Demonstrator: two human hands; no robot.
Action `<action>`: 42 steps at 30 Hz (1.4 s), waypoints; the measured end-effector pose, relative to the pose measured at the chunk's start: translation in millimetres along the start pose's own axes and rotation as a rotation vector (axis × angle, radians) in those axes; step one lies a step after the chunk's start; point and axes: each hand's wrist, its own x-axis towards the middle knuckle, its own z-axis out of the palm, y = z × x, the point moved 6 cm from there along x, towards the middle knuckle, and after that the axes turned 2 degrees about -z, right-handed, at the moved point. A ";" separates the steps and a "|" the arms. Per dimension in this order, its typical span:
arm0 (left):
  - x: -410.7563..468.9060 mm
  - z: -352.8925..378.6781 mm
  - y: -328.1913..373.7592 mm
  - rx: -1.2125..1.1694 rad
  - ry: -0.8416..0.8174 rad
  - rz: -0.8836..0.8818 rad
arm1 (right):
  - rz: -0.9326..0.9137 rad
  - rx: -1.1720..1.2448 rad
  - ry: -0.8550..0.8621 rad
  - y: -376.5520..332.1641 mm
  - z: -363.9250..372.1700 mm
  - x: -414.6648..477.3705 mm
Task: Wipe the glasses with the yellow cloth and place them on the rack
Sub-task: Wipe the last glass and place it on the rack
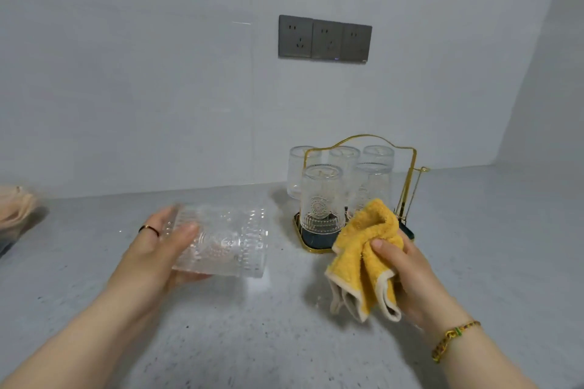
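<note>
Clear ribbed glass (227,243) level, long axis left-right, gripped by fingers of left hand (151,249); right hand (407,271) fingers clutch yellow cloth (363,249) before gold wire rack (317,241).

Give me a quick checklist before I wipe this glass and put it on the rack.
1. Grip on glass by left hand: ok, held sideways.
2. Hold on yellow cloth by right hand: ok, bunched.
3. Cloth touching glass: not ok, apart.
4. Free spot on rack: ok, bare peg at its right.
5. Five racked glasses upside down: ok.
6. Held glass clean: cannot tell.
</note>
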 end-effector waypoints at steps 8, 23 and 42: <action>50.2 146.3 50.2 0.189 -0.123 0.164 | 0.007 0.139 0.131 11.4 -65.0 -0.7; 99.2 333.0 34.5 0.736 -0.342 0.282 | 0.011 0.046 0.076 16.4 -77.0 4.8; 112.6 368.5 -27.1 1.355 -0.680 0.322 | 0.031 0.030 -0.023 19.4 -72.2 8.6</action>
